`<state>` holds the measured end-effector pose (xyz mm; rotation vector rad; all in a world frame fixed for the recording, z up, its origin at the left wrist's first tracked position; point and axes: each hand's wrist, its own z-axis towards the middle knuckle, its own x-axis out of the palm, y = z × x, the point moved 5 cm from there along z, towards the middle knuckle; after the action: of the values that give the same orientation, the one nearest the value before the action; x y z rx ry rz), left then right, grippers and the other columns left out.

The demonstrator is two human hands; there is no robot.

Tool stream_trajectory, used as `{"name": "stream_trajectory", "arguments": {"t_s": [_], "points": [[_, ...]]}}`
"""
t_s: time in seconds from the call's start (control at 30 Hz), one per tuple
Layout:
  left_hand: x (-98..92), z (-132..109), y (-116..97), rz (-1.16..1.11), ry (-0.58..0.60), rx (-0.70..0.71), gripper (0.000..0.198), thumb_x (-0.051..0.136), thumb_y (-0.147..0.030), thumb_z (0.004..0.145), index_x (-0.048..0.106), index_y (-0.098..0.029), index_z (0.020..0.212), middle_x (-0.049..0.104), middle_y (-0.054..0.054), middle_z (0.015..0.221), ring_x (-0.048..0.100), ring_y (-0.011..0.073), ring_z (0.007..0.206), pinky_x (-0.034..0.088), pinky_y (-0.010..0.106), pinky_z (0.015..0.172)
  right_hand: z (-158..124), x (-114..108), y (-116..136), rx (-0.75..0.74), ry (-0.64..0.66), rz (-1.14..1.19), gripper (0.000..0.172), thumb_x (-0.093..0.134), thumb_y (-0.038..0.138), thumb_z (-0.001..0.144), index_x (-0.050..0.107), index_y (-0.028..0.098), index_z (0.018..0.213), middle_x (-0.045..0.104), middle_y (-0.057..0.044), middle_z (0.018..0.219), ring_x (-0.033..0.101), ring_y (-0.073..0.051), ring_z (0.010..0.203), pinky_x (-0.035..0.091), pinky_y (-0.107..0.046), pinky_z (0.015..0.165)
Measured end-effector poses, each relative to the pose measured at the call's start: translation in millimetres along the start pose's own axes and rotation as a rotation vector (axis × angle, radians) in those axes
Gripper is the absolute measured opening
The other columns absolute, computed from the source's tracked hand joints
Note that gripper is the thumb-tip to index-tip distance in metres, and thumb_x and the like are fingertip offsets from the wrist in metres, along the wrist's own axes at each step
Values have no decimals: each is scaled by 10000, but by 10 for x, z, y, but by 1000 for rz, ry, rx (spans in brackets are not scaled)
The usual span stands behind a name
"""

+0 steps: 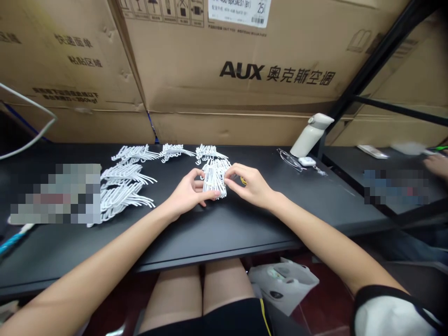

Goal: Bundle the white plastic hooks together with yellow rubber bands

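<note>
In front of me, a bundle of thin white hooks [211, 179] is held just over the black table. My left hand [189, 191] is closed round its left side, with the thumb across the lower front. At the bundle's right edge, the thumb and forefinger of my right hand [250, 184] are pinched together on the hooks; the exact piece between them is too small to tell. Something small and yellow [243, 180] shows by the right hand's fingers, partly hidden. Just behind the held bundle lies another cluster of white hooks [207, 151].
More white hook bundles [122, 172] lie on the black table [217, 233] at left and back. A white bottle [308, 140], glasses [290, 159] and a small white case [307, 161] stand right. Cardboard boxes [224, 93] wall the back. Another person's hand [437, 163] shows far right.
</note>
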<state>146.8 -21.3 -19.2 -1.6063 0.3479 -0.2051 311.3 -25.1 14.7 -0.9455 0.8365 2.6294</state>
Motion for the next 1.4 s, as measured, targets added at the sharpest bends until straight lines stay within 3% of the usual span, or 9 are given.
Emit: {"name": "stream_trajectory", "arguments": {"t_s": [0.3, 0.57, 0.97, 1.17, 1.4], "points": [[-50, -15, -27, 7, -31, 18, 562, 837, -296, 616, 361, -219, 904, 723, 37, 800, 690, 199, 690, 483, 208, 423, -11, 6, 29, -32, -14, -5, 43, 589, 204, 873, 630, 195, 864, 657, -83, 1009, 640, -200, 944, 523, -364, 840], [-21, -44, -54, -6, -37, 13, 562, 839, -302, 621, 360, -217, 903, 725, 38, 779, 690, 195, 662, 515, 224, 427, -6, 5, 59, -54, -49, 5, 43, 564, 178, 880, 599, 201, 871, 596, -120, 1146, 587, -223, 1100, 492, -414, 925], [-33, -8, -13, -51, -78, -67, 514, 815, -295, 628, 410, -204, 930, 694, 17, 758, 658, 169, 668, 534, 240, 460, -3, 90, 13, -10, -37, -1, 60, 439, 179, 935, 462, 209, 888, 559, -100, 989, 560, -207, 967, 474, -387, 866], [-16, -18, -14, -81, -53, -85, 505, 812, -270, 616, 447, -200, 958, 675, 4, 748, 638, 158, 679, 536, 243, 490, -2, 96, -23, 58, -42, -3, 71, 430, 184, 932, 463, 206, 873, 548, -74, 907, 546, -192, 844, 477, -360, 787], [-17, 2, 23, -75, -7, -104, 545, 824, -273, 601, 429, -201, 970, 694, 11, 760, 661, 170, 715, 541, 253, 538, -16, 98, 10, 22, -77, -1, 76, 468, 189, 921, 513, 201, 860, 563, -46, 838, 546, -172, 788, 472, -329, 741]]}}
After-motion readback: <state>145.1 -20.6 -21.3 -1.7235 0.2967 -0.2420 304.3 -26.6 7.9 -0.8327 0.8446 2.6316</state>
